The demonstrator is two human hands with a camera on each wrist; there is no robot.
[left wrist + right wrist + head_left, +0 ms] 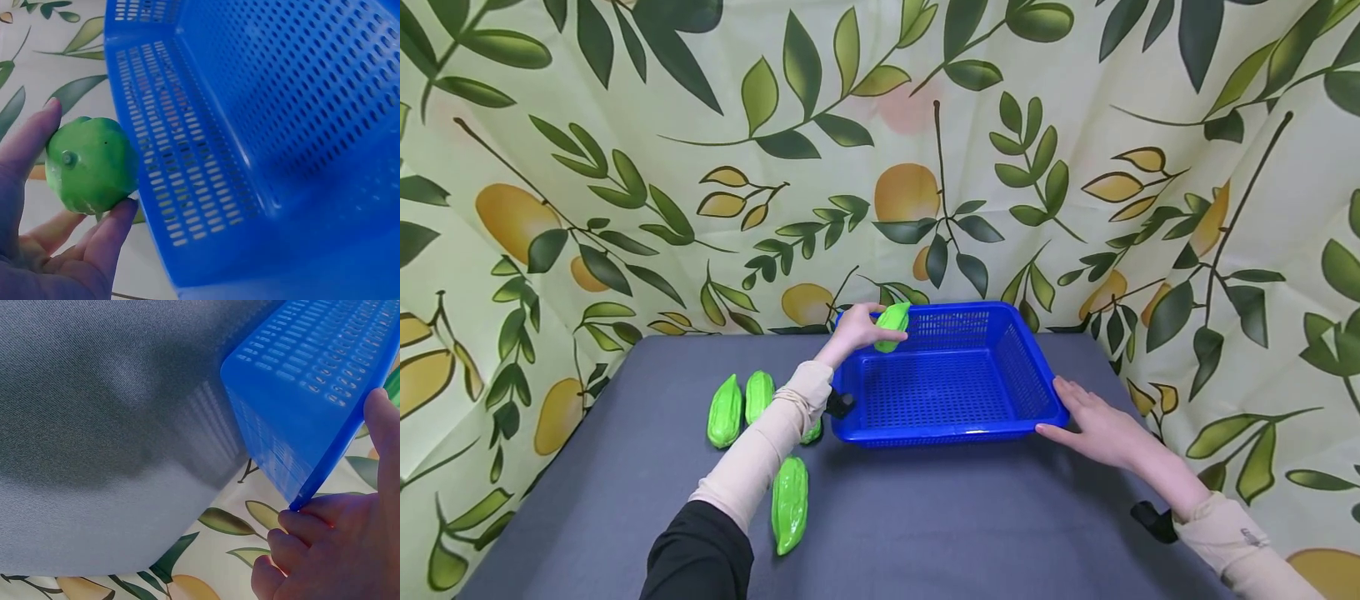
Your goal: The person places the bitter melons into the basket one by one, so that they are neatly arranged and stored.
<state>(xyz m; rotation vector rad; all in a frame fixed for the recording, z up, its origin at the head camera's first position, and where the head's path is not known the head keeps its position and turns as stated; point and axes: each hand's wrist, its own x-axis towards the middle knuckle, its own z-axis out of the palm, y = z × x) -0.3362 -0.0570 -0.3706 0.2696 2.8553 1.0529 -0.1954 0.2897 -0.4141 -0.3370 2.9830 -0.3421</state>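
At lower left of the frame, 1 green gourd [790, 506] lies on the grey bench [962, 525]; 3 other gourds [724, 412] lie beyond, 1 partly hidden. At right, the right hand [1099, 429] holds 1 blue basket's [951, 433] corner between its fingers. By its upper left corner, the left hand's [855, 332] fingers pinch a 5th gourd [892, 327].

Beyond the left hand [859, 328] we see a cream fabric backdrop [970, 158] printed with green leaves and orange fruits; it also runs along the outer side of the right hand [1099, 425]. Below both hands we have a flat, blue-grey, finely textured tabletop [940, 517], with soft shadows [69, 450] near the right hand.
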